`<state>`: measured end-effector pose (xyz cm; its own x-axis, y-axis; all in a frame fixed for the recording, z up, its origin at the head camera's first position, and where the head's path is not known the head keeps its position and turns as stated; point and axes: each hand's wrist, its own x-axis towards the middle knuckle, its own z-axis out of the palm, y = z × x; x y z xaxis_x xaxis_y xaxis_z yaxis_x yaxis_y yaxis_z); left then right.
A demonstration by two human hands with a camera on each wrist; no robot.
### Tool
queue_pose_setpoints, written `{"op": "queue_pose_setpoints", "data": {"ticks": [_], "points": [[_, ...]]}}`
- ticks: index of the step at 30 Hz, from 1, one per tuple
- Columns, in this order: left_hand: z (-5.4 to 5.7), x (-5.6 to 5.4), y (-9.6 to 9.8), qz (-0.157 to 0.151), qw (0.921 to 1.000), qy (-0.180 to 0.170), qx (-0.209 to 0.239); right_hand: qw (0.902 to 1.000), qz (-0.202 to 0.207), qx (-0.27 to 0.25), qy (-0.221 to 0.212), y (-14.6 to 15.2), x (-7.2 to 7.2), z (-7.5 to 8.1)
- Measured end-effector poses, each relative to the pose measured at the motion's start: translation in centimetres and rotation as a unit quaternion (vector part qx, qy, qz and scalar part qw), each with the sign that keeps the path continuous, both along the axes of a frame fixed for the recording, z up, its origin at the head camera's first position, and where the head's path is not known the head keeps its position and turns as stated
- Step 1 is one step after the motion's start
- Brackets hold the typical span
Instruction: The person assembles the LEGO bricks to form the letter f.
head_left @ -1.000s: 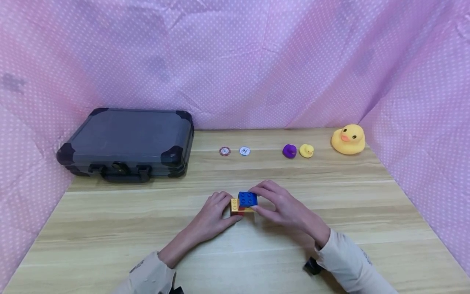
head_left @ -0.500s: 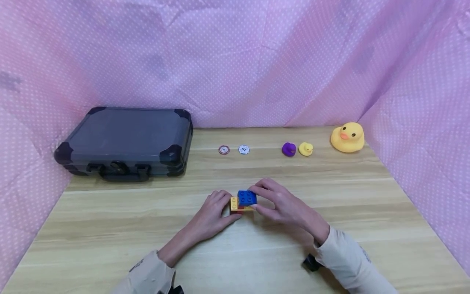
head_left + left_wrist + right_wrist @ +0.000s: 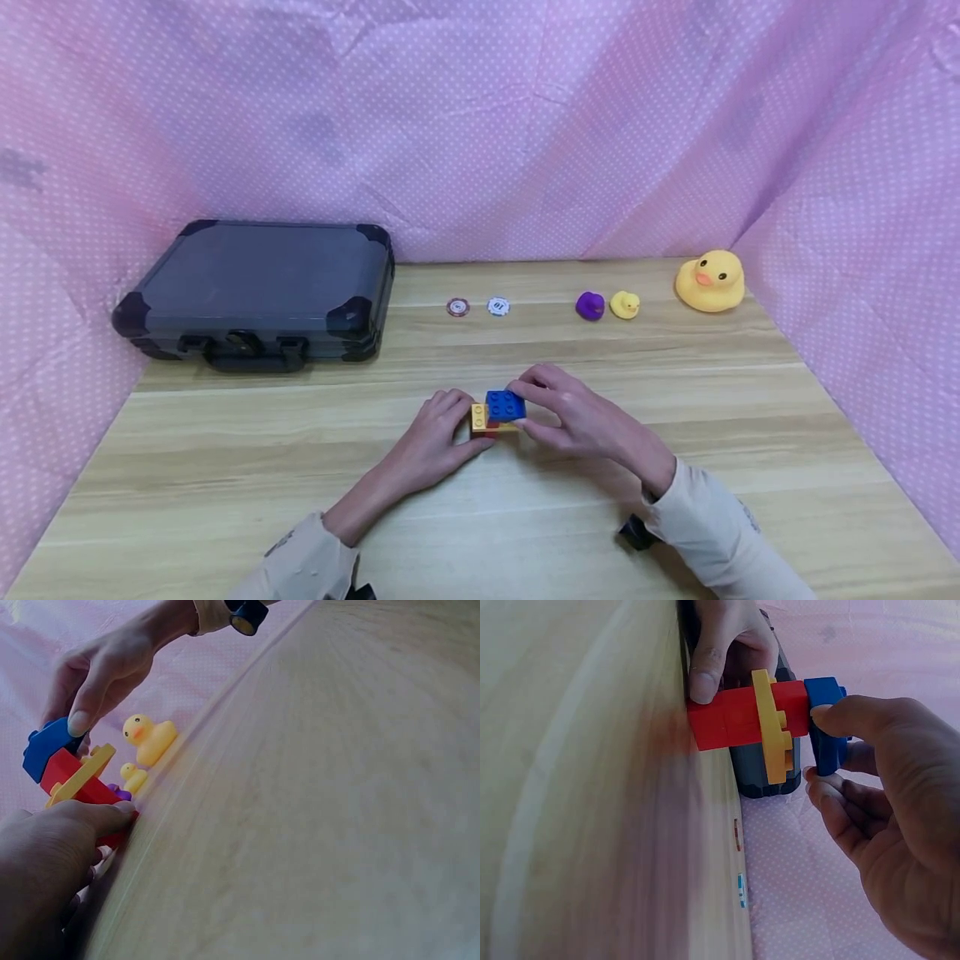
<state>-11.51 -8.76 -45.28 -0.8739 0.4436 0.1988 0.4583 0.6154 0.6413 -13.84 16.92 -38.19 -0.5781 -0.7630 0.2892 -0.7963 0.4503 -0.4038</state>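
Observation:
A small tower of toy building bricks stands on the wooden table between both hands. At its bottom is red brickwork (image 3: pixel 724 720), gripped between the thumb and fingers of my left hand (image 3: pixel 431 442). Above that lies a thin yellow plate (image 3: pixel 772 739) that juts out sideways. An upper red brick (image 3: pixel 790 709) sits on the plate. The blue brick (image 3: pixel 506 406) tops the tower against this red brick and overhangs it. My right hand (image 3: pixel 581 421) pinches the blue brick between thumb and fingers. Its studs face up.
A grey case (image 3: pixel 262 279) with black corners lies at the back left. Two poker chips, one red (image 3: pixel 458 307) and one white (image 3: pixel 498 307), lie behind the tower. Farther right are a small purple duck (image 3: pixel 590 306), a small yellow duck (image 3: pixel 625 305) and a large yellow duck (image 3: pixel 710 282).

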Motion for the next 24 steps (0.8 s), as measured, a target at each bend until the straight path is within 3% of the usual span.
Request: {"op": "queue_pose_setpoints", "data": {"ticks": [7,14,24], "points": [[0.1,-0.1,0.0,0.0,1.0,0.0,-0.003,0.9996,0.015,0.02,0.017,-0.2,-0.2,0.8],[0.1,0.1,0.0,0.003,1.0,-0.001,-0.005,0.9996,0.011,0.024,0.007,-0.4,-0.4,1.0],[0.1,0.1,0.0,0.004,0.9999,0.007,-0.012,0.9995,-0.006,-0.025,-0.018,-0.2,-0.3,-0.2]]}}
